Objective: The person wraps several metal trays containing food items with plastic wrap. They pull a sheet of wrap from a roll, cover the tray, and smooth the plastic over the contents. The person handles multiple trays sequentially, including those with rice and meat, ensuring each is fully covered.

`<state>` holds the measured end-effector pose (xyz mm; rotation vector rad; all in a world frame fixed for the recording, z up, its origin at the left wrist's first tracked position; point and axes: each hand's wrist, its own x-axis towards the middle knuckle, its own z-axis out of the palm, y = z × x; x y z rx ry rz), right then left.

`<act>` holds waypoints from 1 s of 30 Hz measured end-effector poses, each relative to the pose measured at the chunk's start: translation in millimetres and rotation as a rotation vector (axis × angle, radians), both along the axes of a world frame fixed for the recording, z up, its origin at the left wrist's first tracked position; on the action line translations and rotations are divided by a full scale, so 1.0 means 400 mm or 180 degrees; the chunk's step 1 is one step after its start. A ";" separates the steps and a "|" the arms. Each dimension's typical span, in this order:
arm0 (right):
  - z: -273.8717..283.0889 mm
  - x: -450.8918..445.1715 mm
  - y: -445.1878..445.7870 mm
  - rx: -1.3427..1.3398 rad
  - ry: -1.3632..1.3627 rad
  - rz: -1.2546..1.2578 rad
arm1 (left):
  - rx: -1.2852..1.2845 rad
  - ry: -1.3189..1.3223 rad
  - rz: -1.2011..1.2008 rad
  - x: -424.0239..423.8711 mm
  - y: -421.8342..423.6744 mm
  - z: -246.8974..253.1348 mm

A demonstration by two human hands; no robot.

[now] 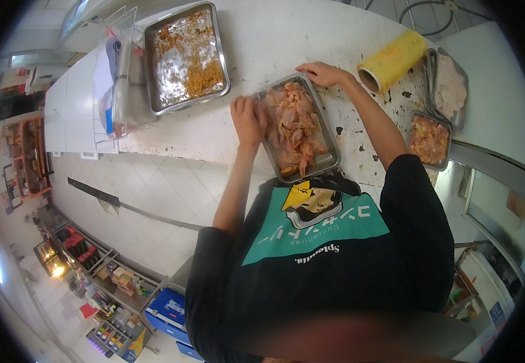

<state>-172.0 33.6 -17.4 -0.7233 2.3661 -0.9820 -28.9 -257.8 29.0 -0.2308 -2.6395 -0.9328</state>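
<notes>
A rectangular metal tray (334, 156) of raw, marinated poultry pieces (296, 122) lies on the worktop in front of me, its near end close to my body. My left hand (248, 119) is at the tray's left rim, fingers bent over the edge and partly blurred. What those fingers pinch, if anything, is hidden. At the far right corner, my right hand (321, 74) grips the rim with its fingertips. A clear sheen shows over parts of the tray; whether it is plastic film cannot be told.
A larger metal tray (167, 77) with orange-brown crumbs stands far left, beside a wire rack (131, 68) holding plastic bags. To the right lie a yellow roll of cling film (394, 61), a container of pale minced food (450, 86) and a smaller tray of meat (429, 139). The white worktop (267, 31) has chipped paint.
</notes>
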 end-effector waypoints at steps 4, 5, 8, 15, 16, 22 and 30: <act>0.057 -0.037 -0.011 0.1261 -0.1025 0.0295 | 0.0523 -0.0242 -0.0272 -0.075 0.007 -0.029; 0.061 -0.031 -0.013 0.1317 -0.1024 0.0361 | 0.0570 -0.0545 -0.0335 -0.081 0.006 -0.037; 0.052 -0.034 0.011 0.1059 -0.1171 0.0101 | 0.0646 -0.0685 -0.0368 -0.087 0.006 -0.056; 0.072 0.052 -0.062 0.0430 -0.0049 -0.1331 | -0.0415 -0.0381 -0.0056 0.008 0.035 -0.092; 0.065 0.061 -0.068 0.0596 0.0682 -0.1200 | -0.0411 -0.0422 -0.0083 0.012 0.039 -0.088; 0.113 0.113 -0.135 0.1710 0.1577 -0.0697 | -0.0424 -0.0547 -0.0147 0.018 0.043 -0.081; 0.205 0.198 -0.105 -0.0695 0.1101 -0.2056 | 0.0501 -0.0503 -0.0046 0.104 0.019 -0.095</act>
